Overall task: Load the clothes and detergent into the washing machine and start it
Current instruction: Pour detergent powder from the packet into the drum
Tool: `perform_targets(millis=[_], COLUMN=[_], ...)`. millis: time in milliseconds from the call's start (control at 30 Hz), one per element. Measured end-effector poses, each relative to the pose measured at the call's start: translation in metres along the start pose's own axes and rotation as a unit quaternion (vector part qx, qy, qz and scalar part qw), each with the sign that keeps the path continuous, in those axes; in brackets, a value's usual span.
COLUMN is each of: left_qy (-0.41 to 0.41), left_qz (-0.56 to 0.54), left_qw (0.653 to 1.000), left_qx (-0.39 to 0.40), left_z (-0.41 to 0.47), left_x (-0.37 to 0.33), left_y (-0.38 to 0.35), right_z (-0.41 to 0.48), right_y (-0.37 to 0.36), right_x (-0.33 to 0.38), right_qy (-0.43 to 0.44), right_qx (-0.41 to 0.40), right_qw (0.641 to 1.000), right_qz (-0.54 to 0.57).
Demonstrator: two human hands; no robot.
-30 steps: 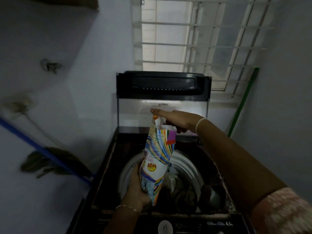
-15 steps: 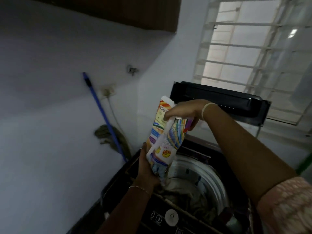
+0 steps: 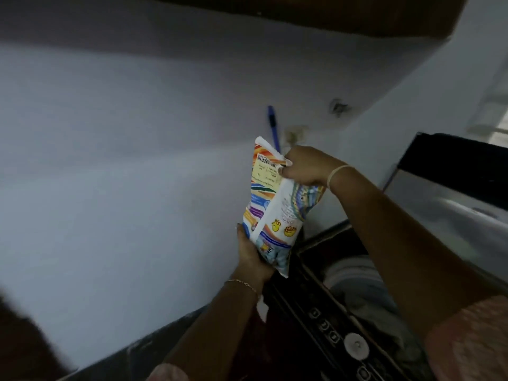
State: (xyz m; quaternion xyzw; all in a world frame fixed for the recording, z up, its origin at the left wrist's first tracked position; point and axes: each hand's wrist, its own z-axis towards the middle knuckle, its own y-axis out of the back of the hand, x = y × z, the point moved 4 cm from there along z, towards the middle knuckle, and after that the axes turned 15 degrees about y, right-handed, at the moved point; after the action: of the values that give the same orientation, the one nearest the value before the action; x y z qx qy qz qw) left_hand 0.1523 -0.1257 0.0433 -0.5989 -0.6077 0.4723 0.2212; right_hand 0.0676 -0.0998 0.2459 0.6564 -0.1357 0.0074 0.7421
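Observation:
A colourful detergent packet [image 3: 275,210] is held upright above the left edge of the top-loading washing machine [image 3: 324,320]. My left hand [image 3: 251,257] grips the packet's bottom end. At the packet's top edge my right hand [image 3: 305,166] pinches the plastic. The machine's lid [image 3: 453,166] stands raised at the right. Clothes [image 3: 365,292] lie in the drum, partly hidden by my right arm. The control panel with a round dial [image 3: 356,345] runs along the machine's front edge.
A pale wall fills the left and middle of the view. A blue mop handle [image 3: 272,125] leans against it behind the packet. A dark wooden cabinet [image 3: 330,15] hangs overhead. A window grille shows at the far right edge.
The view has swung left, so the machine now sits at the lower right. Both hands have carried the packet from over the drum to above the machine's left edge.

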Motion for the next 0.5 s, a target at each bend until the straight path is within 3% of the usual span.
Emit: perform_targets(millis=[233, 500], left_qy=[-0.004, 0.021], left_qz=[0.105, 0.074], left_qw=[0.981, 0.973], left_qx=[-0.162, -0.217], left_z=[-0.043, -0.05], left_x=[-0.077, -0.155], left_y=[0.043, 0.109], right_z=[0.071, 0.141], right_y=[-0.077, -0.188], right_x=[0.05, 0.072], right_qy=[0.089, 0.116], right_qx=[0.041, 0.09], right_qw=[0.995, 0.989], right_qz=[0.024, 0.022])
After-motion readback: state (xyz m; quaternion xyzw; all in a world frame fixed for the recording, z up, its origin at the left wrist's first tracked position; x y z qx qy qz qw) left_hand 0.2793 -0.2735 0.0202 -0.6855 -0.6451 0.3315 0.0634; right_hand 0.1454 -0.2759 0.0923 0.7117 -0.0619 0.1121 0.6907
